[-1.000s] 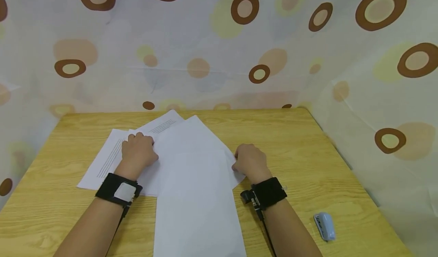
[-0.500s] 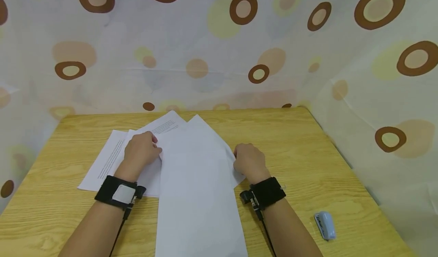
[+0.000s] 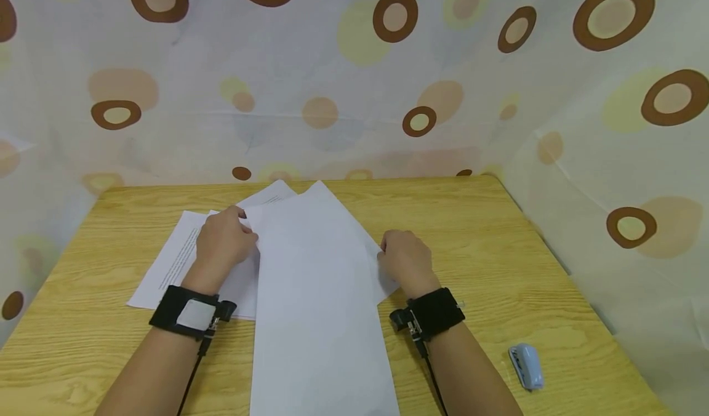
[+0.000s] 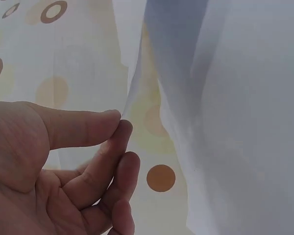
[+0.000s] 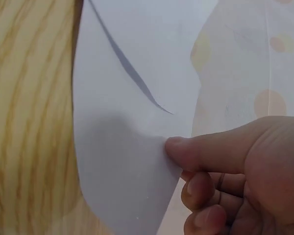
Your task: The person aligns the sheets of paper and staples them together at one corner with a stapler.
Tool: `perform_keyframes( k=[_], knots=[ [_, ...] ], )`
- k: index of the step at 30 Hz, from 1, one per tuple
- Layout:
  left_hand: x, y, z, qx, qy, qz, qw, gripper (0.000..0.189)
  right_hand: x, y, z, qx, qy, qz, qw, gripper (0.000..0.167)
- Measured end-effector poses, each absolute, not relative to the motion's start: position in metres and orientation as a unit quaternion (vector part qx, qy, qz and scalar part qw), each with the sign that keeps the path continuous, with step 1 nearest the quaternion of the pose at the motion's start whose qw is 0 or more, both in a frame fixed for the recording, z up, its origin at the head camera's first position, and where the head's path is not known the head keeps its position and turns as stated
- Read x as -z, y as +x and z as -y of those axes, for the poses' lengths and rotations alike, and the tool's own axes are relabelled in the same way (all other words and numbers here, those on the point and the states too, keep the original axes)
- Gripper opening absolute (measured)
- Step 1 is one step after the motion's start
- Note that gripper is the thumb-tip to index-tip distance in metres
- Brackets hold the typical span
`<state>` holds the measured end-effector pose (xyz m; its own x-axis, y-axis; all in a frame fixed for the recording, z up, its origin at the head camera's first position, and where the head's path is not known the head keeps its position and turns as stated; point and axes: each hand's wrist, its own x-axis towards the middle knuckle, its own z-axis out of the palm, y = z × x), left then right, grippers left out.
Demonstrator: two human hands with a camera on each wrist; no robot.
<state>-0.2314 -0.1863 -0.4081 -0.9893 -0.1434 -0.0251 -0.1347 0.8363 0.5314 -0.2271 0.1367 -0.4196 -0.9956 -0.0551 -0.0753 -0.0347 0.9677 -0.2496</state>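
Blank white sheets of paper (image 3: 321,293) overlap in the middle of the table, fanned at different angles. My left hand (image 3: 224,237) pinches the edge of a sheet between thumb and index finger; in the left wrist view that thin paper edge (image 4: 134,83) rises from the fingertips. At the right, my right hand (image 3: 407,259) pinches the edge of the angled paper (image 5: 122,161), thumb on top. Beneath and left of the left hand lie printed sheets (image 3: 180,259) with lines of text, partly covered by the hand and the blank paper.
A small light-blue stapler (image 3: 526,367) lies on the wooden table (image 3: 471,219) near the right front. A curtain (image 3: 343,84) with brown and yellow circles hangs behind and along the sides. Black straps (image 3: 185,311) with cables are on both wrists.
The left hand first moves right to the blank paper's edge, then slightly back left, pinching a sheet's edge. Less of the rear sheet's text shows now. The right hand stays nearly still.
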Motion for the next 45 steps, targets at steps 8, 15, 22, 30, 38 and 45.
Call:
perform_keyframes(
  k=[8, 15, 22, 30, 38, 45],
  knots=[
    [0.407, -0.227, 0.191, 0.278, 0.064, 0.958, 0.025, 0.015, 0.418, -0.228, -0.135, 0.137, -0.016, -0.990, 0.016, 0.011],
    [0.403, -0.225, 0.194, 0.292, 0.057, 0.954, 0.036, 0.016, 0.416, -0.228, -0.135, 0.157, -0.006, -0.988, -0.006, 0.012],
    [0.396, -0.221, 0.196, 0.307, 0.038, 0.947, 0.085, 0.018, 0.416, -0.228, -0.138, 0.195, -0.005, -0.980, -0.039, 0.013],
    [0.392, -0.219, 0.197, 0.323, 0.029, 0.940, 0.109, 0.025, 0.415, -0.228, -0.138, 0.208, -0.006, -0.976, -0.063, 0.014],
    [0.383, -0.215, 0.195, 0.359, 0.034, 0.928, 0.099, 0.020, 0.413, -0.228, -0.137, 0.219, -0.005, -0.971, -0.096, 0.016],
    [0.382, -0.215, 0.194, 0.372, 0.030, 0.919, 0.127, 0.024, 0.412, -0.228, -0.137, 0.228, -0.009, -0.966, -0.120, 0.017]
  ],
)
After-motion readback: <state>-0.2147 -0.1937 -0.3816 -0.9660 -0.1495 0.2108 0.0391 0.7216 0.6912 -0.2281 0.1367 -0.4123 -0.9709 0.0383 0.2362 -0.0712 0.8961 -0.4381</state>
